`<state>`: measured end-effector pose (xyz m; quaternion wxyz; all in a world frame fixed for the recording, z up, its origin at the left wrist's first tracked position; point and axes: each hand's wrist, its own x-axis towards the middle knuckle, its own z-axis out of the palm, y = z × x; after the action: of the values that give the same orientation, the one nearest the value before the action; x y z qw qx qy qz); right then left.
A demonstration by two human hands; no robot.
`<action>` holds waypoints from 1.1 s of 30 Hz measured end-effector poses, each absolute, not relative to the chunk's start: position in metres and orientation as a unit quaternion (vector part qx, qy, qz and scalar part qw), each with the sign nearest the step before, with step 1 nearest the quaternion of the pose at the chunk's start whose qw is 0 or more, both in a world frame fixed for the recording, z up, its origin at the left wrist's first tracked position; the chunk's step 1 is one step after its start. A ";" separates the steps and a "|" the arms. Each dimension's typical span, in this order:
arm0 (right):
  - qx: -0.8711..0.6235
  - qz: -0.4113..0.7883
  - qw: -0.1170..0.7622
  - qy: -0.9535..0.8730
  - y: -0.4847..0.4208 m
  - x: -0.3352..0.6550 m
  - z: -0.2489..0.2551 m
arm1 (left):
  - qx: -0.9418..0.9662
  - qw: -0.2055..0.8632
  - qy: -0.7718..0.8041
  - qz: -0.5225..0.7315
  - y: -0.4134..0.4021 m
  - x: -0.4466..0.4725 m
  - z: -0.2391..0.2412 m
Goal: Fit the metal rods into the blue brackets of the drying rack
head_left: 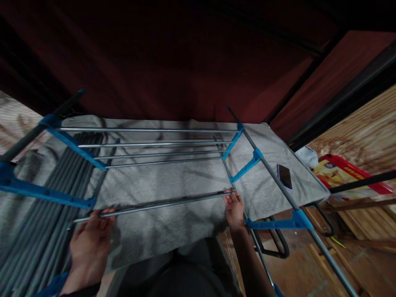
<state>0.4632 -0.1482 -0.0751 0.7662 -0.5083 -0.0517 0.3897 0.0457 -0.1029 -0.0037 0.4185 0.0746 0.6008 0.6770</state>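
A thin grey metal tube lies crosswise before me, just above the cloth. My left hand is closed around it near its left end. Near its right end, the fingers of my right hand pinch the tube. Beyond it stands a partly built rack, with several crossbars joining blue plastic brackets on the left to blue brackets on the right. Closer to my right hand are another blue bracket and a long grey side pole.
A bundle of grey tubes lies at the left on the grey cloth. At the right are a phone, a red and yellow box and wooden pieces lower down. A dark red panel stands behind.
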 end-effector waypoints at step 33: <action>-0.535 0.462 0.697 -0.122 -0.167 0.461 -0.096 | 0.418 0.440 0.442 0.660 -0.123 0.191 0.086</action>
<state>0.4611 -0.1671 -0.0965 0.6968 -0.5349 -0.1221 0.4619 0.1905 -0.1233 0.0857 0.4396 0.4184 0.4424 0.6603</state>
